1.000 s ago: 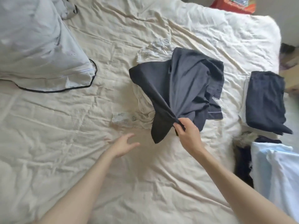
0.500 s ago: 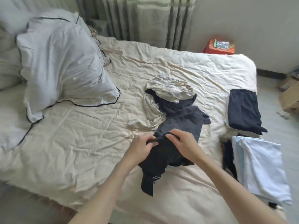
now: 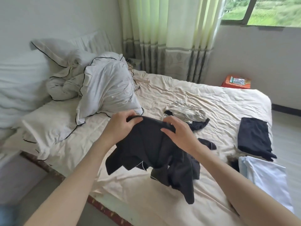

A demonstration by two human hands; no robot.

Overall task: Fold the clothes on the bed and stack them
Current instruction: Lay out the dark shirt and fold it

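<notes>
A dark grey garment [image 3: 156, 154] hangs crumpled in the air above the cream bed sheet [image 3: 203, 95]. My left hand [image 3: 121, 126] grips its top edge on the left and my right hand [image 3: 180, 132] grips the same edge on the right. Behind it lies an unfolded pale patterned garment [image 3: 185, 110] over another dark piece [image 3: 199, 125]. At the bed's right edge sit a folded dark garment [image 3: 254, 136] and a folded light blue one [image 3: 267, 178].
White pillows with black piping [image 3: 105, 88] pile up at the head of the bed on the left. An orange box [image 3: 237, 81] stands beyond the far side of the bed. Curtains [image 3: 166, 38] and a window [image 3: 263, 10] fill the back wall.
Both hands have lifted the dark grey garment off the bed by its top edge, moving apart along it. The view has tilted up, bringing the curtains and window into sight.
</notes>
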